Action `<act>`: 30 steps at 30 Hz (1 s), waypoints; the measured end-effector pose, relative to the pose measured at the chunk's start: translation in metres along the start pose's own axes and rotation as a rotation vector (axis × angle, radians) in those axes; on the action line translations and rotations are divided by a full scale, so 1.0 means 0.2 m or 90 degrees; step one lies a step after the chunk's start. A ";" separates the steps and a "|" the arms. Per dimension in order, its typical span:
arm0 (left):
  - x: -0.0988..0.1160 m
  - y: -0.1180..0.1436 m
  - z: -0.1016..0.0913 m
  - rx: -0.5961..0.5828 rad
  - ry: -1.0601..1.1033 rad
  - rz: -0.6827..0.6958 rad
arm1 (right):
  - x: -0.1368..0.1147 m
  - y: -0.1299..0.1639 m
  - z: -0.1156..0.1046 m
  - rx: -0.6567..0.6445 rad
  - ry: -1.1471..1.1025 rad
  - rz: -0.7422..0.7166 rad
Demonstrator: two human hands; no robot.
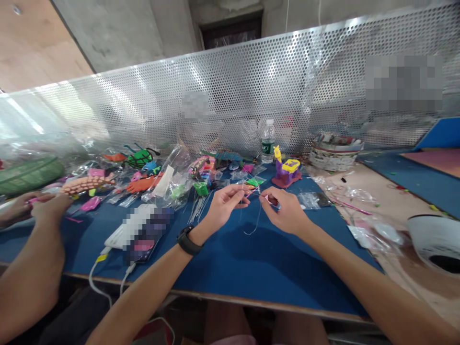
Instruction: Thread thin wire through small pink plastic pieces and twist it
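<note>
Both my hands are raised over the blue table mat [223,268], a short gap apart. My left hand [230,200], with a black watch on its wrist, pinches a thin wire [256,225] whose loose end curls down toward the mat. My right hand [282,208] is closed too, its thumb and finger on the same wire close to a small pink piece. Just behind the fingertips are bits of orange and green clay. Past my right hand stands a purple and yellow clay snail figure [287,167] on a dark red base.
A phone [158,225] and a white power bank [125,227] with cables lie left. Behind them are bagged clay, wires and clay animals [138,157]. A water bottle [268,141], a paper-wrapped basket [334,153] and a white container [431,235] stand farther right. A co-worker's hands [50,203] work at far left.
</note>
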State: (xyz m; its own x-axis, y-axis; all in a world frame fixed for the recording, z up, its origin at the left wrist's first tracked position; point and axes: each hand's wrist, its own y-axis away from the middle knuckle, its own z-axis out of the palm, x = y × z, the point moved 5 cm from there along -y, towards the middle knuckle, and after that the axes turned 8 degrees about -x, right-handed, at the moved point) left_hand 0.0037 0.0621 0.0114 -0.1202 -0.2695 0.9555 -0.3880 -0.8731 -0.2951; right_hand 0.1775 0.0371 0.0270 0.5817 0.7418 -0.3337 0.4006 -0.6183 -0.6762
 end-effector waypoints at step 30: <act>0.00 0.02 0.04 -0.091 0.026 -0.007 | -0.02 0.01 -0.01 0.062 0.041 -0.054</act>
State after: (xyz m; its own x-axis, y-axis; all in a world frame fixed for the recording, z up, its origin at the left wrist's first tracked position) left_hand 0.0090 0.0563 0.0099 -0.1507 -0.2408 0.9588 -0.5149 -0.8088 -0.2841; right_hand 0.1773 0.0333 0.0276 0.5943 0.7700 -0.2320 0.3811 -0.5237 -0.7619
